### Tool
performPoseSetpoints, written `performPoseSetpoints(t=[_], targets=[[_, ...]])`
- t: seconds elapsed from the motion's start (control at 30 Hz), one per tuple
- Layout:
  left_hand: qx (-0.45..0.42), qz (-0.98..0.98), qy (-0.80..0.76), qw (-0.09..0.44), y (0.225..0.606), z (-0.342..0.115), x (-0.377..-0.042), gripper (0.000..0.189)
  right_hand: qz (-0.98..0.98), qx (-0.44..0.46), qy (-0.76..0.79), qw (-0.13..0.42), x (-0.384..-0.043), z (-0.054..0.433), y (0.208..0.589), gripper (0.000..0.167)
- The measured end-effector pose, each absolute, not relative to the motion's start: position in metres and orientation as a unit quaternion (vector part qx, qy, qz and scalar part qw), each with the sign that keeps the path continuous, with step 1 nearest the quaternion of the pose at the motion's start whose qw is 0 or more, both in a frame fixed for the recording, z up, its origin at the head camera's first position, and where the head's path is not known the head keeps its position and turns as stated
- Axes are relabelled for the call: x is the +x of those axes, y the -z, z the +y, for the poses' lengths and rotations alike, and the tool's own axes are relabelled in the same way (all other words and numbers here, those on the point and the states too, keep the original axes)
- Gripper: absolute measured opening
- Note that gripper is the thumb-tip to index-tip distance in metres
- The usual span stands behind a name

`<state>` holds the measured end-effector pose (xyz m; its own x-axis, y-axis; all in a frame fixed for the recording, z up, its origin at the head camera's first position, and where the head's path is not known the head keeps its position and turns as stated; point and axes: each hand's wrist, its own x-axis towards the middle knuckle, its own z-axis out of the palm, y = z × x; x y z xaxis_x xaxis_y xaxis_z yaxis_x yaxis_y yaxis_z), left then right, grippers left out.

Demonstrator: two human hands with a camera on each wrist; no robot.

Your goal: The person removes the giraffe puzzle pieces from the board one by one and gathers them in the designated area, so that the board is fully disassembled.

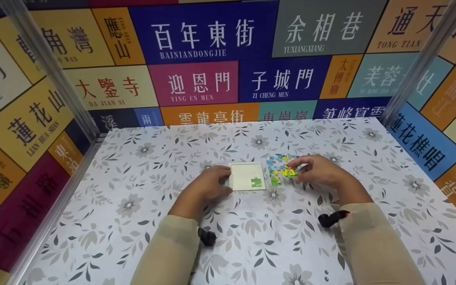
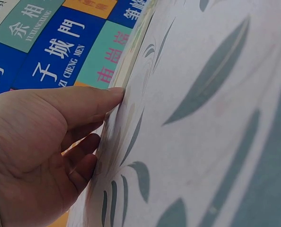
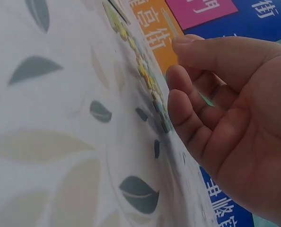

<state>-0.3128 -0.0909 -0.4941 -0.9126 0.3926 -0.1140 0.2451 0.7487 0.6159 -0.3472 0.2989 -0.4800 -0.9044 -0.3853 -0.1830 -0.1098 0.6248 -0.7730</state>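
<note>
A shallow, pale square puzzle tray (image 1: 244, 173) lies flat on the table, with a green puzzle piece (image 1: 256, 182) in its lower right corner. My left hand (image 1: 213, 182) holds the tray's left side, thumb near the lower corner and fingers near the upper one. In the left wrist view the thumb (image 2: 113, 94) touches the tray's edge. Just right of the tray lie several blue, green and yellow puzzle pieces (image 1: 276, 161). Over them, my right hand (image 1: 312, 170) pinches a yellow puzzle piece (image 1: 289, 172); in the right wrist view it appears as a thin edge-on strip (image 3: 170, 21) by the thumb.
A white cloth with grey flowers and leaves covers the table (image 1: 164, 158). Coloured panels with lettering (image 1: 200, 33) stand behind and at both sides. Clear posts (image 1: 54, 71) rise at the back corners. A small black device (image 1: 207, 236) sits at the left sleeve, another (image 1: 331, 219) at the right.
</note>
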Motion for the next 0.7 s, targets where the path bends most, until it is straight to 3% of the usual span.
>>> performPoseSetpoints(t=[0.3,0.7], targets=[[0.152,0.925,-0.322,0.133,0.495,-0.091,-0.313,0.063,0.861,-0.138,0.442,0.211,-0.348,0.303,0.489,0.057],[0.148,0.925,-0.324,0.128,0.495,-0.089,-0.313,0.066,0.881,-0.127,0.412,0.193,-0.348,0.299,0.493,0.055]])
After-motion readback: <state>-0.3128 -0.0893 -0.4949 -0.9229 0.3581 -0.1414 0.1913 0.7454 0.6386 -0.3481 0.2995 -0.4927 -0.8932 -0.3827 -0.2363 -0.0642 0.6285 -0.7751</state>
